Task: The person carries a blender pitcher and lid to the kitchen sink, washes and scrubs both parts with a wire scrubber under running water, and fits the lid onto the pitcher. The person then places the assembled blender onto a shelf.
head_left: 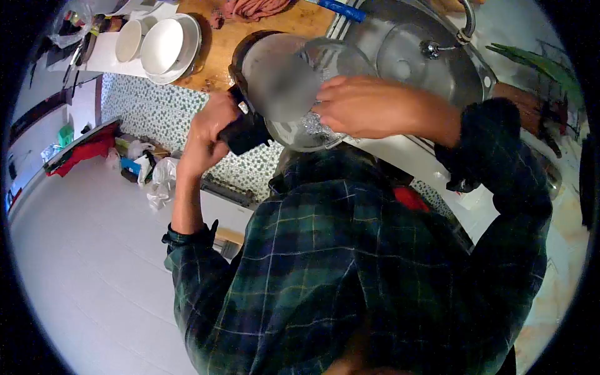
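My left hand (215,128) grips the black handle (245,130) of a round kettle-like vessel (253,59), tilted beside the sink. A grey blur covers part of the vessel. My right hand (362,106) reaches across from the right, its fingers bent against the vessel's rim. Under those fingers shows a shiny, crinkled silver scrubber (314,125), which looks like steel wool. Part of the scrubber is hidden behind the fingers. A clear, rounded glass-like part (344,53) lies just behind my right hand, by the sink.
The metal sink (394,28) with its drain and faucet (467,22) is at upper right. White bowls (161,47) and a plate (194,45) stand at upper left. An orange cloth (256,9) lies on the wooden counter (215,31), near a blue handle (342,9). Plastic bags (164,178) sit lower left.
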`<state>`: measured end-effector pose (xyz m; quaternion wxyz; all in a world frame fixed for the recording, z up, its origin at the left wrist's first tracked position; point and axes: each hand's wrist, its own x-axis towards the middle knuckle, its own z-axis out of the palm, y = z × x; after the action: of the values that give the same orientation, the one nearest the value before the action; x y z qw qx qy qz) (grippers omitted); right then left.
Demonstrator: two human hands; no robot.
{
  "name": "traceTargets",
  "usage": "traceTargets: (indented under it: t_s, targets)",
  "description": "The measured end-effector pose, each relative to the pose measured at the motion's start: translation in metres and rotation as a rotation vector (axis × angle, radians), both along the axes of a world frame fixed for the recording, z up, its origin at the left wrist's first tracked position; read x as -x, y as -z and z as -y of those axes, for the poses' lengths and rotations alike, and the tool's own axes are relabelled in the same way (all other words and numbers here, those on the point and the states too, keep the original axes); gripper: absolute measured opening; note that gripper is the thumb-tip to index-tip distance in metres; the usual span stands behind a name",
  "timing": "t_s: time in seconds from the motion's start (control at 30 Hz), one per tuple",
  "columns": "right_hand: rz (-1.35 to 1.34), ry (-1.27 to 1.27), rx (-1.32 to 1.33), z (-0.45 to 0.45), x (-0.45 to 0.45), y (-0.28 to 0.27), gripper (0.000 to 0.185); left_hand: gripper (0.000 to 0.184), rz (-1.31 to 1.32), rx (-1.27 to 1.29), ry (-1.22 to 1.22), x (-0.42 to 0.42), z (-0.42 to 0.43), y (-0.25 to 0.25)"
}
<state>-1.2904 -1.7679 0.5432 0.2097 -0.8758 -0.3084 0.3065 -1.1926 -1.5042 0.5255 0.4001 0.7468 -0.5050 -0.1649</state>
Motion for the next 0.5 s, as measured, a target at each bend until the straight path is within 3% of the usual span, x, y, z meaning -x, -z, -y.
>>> traceTargets:
  t_s: [0.07, 0.13, 0.17, 0.23, 0.37, 0.43, 0.5]
  targets:
    - [-0.08, -0.056, 0.211, -0.016, -0.005, 0.026, 0.028, 0.027, 0.0, -0.01, 0.033, 0.005, 0.0, -0.005]
    - [0.216, -0.037, 0.139, -0.027, -0.006, 0.054, 0.023, 0.027, 0.01, 0.036, 0.042, 0.007, -0.004, 0.002]
    - [0.208, -0.034, 0.148, -0.037, -0.007, 0.067, 0.023, 0.027, 0.032, 0.073, 0.046, 0.007, -0.006, 0.004]
    - [0.341, 0.297, 0.061, -0.055, -0.009, 0.09, 0.016, 0.024, 0.045, 0.132, 0.048, 0.008, -0.008, 0.006]
    - [0.364, 0.241, 0.036, -0.058, -0.018, 0.075, 0.013, 0.021, 0.029, 0.021, -0.114, 0.008, -0.021, 0.013]
    - [-0.026, 0.139, -0.099, -0.044, -0.022, 0.019, 0.011, 0.026, 0.019, -0.11, -0.127, 0.006, -0.032, 0.02]
    - [-0.023, 0.222, -0.233, -0.046, -0.012, 0.032, 0.012, 0.028, -0.023, -0.12, -0.135, 0.007, -0.034, 0.022]
